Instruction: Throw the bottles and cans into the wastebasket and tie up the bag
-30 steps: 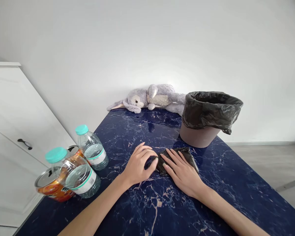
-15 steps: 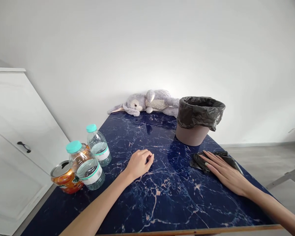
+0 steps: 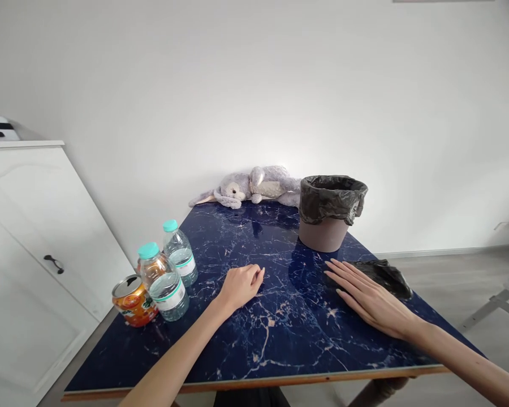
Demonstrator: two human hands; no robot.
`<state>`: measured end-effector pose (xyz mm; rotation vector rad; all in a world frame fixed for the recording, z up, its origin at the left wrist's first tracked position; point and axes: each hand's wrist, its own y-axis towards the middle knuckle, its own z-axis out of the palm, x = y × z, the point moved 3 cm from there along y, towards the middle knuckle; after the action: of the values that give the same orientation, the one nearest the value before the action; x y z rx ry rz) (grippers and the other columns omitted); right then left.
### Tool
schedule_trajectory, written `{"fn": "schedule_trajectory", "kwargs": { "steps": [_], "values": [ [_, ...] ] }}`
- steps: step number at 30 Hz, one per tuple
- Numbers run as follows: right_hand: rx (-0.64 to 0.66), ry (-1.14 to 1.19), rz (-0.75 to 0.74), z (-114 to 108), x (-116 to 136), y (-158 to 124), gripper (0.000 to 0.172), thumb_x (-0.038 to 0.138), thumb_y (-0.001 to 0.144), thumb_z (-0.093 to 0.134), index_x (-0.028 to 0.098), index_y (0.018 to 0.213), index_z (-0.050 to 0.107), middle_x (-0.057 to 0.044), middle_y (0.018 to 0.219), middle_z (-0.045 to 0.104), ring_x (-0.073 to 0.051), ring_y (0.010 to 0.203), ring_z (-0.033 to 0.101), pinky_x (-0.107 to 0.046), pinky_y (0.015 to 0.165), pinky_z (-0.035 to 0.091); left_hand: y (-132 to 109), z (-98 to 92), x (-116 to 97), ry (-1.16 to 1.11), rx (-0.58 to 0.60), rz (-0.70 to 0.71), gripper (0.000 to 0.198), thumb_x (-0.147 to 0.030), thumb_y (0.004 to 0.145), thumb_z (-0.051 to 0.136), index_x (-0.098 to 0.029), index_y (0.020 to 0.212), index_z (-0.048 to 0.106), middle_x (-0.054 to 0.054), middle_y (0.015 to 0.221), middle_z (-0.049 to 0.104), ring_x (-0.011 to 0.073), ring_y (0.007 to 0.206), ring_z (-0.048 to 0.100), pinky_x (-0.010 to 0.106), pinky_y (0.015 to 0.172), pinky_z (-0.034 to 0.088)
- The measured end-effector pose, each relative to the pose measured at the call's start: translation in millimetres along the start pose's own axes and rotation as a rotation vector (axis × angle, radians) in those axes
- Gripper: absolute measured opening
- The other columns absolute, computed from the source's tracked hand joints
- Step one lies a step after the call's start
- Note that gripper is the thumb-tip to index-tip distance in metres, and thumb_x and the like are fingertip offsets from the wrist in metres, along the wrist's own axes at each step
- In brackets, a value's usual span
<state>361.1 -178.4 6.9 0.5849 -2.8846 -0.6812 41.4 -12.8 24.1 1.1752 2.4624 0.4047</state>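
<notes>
My left hand (image 3: 240,287) rests on the middle of the blue marbled table (image 3: 297,339), its fingers curled into a loose fist with nothing visible in it. Lying flat with the fingers stretched out, my right hand (image 3: 371,299) is on the tabletop. Just beyond it is a crumpled black plastic bag (image 3: 392,278), partly hidden behind the hand. A mauve trash bin (image 3: 322,236) with a black liner (image 3: 328,206) folded over its rim stands upright farther back.
On the left stand two clear water bottles (image 3: 169,297) (image 3: 183,261) with teal caps and an orange drink can (image 3: 134,301); another orange thing shows behind the front bottle. A plush rabbit (image 3: 258,186) lies at the back by the wall. A white cabinet (image 3: 38,254) flanks the table.
My right hand has slid left off the black plastic bag, which now lies uncovered to its right. My left hand stays in place. The camera view has shifted slightly.
</notes>
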Motion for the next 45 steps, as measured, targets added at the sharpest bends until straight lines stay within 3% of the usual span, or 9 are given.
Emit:
{"fn": "schedule_trajectory", "kwargs": {
  "steps": [9, 17, 23, 30, 45],
  "values": [
    [0.063, 0.105, -0.210, -6.9, 53.5, 48.5, 0.062, 0.029, 0.110, 0.050, 0.033, 0.170, 0.032, -0.002, 0.174, 0.030, -0.030, 0.160, 0.032, -0.056, 0.132, 0.032, -19.0, -5.4, -6.4, 0.030, -0.010, -0.102, 0.030, -0.032, 0.105, 0.048, -0.022, 0.078, 0.055, 0.001, 0.067, 0.067, 0.0180, 0.061, 0.065, 0.026, 0.060, 0.039],
    [0.233, 0.112, -0.359, -0.7, 86.2, 53.0, 0.062, 0.030, 0.113, 0.045, 0.033, 0.172, 0.025, -0.001, 0.176, 0.026, -0.027, 0.162, 0.028, -0.051, 0.133, 0.031, -35.6, -15.0, -13.4, 0.039, -0.008, -0.124, 0.030, -0.020, 0.097, 0.053, -0.023, 0.069, 0.042, -0.001, 0.064, 0.060, 0.0159, 0.058, 0.060, 0.028, 0.060, 0.032],
    [0.215, 0.202, -0.140, 19.6, 80.9, 40.2, 0.059, 0.041, 0.113, 0.046, 0.035, 0.170, 0.032, -0.001, 0.177, 0.025, -0.028, 0.163, 0.026, -0.053, 0.133, 0.030, -34.1, -13.2, -12.7, 0.028, 0.024, -0.103, 0.031, -0.019, 0.096, 0.055, -0.023, 0.069, 0.042, -0.002, 0.063, 0.059, 0.0162, 0.058, 0.058, 0.028, 0.060, 0.031],
    [0.165, 0.231, 0.151, 57.6, 86.5, 32.5, 0.058, 0.050, 0.115, 0.035, 0.026, 0.167, 0.041, -0.005, 0.174, 0.033, -0.026, 0.163, 0.028, -0.055, 0.134, 0.028, -34.8, -10.3, -12.1, 0.031, 0.032, -0.091, 0.032, -0.018, 0.096, 0.055, -0.022, 0.068, 0.040, -0.001, 0.062, 0.057, 0.0163, 0.057, 0.056, 0.029, 0.058, 0.026],
    [-0.042, -0.056, 0.372, 73.8, 113.7, 3.9, 0.058, 0.050, 0.113, 0.032, 0.028, 0.163, 0.048, -0.002, 0.171, 0.040, -0.031, 0.160, 0.036, -0.060, 0.129, 0.035, -38.3, -11.4, -6.8, -0.054, 0.002, -0.118, 0.034, -0.026, 0.100, 0.053, -0.023, 0.070, 0.037, -0.004, 0.062, 0.054, 0.0149, 0.058, 0.053, 0.027, 0.062, 0.030]
  ]
}}
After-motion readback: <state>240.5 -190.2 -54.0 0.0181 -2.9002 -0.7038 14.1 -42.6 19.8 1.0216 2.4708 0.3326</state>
